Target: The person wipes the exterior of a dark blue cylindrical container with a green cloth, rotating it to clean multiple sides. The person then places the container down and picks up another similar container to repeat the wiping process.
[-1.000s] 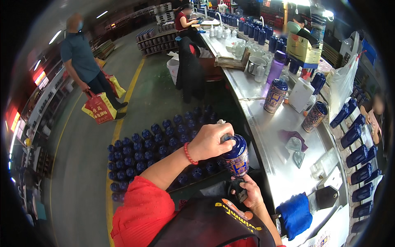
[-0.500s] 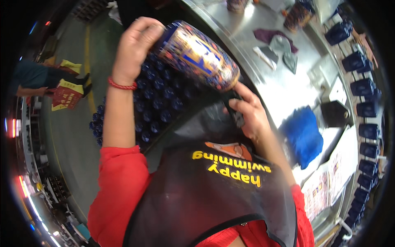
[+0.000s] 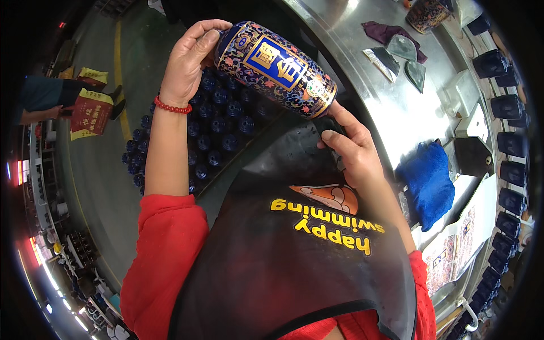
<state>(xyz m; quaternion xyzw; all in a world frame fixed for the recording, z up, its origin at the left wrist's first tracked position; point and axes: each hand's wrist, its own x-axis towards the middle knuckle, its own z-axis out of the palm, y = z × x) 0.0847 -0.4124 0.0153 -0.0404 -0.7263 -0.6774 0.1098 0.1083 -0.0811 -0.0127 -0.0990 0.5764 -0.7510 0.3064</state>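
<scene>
Held aslant between my two hands is a dark blue bottle (image 3: 272, 71) with a floral pattern and a gold-framed label panel. My left hand (image 3: 190, 56), with a red bead bracelet on its wrist, is closed round the neck end. At the base end, the fingers of my right hand (image 3: 354, 147) touch and support the bottle. Its thumb lies against something dark, mostly hidden beside my black apron (image 3: 272, 249); I cannot make out what it is.
Below the bottle stand rows of dark blue bottles (image 3: 218, 124). On the metal bench (image 3: 391, 119) at right lie a blue cloth (image 3: 426, 184), film scraps (image 3: 401, 48), a purple cloth (image 3: 377, 29) and printed sheets (image 3: 453, 255). More blue bottles (image 3: 511, 144) line the far right. A person (image 3: 42, 102) is at left.
The bottle has turned slightly about its length, its label panel now sharp and less glared. Both hands have shifted a little to the right with it.
</scene>
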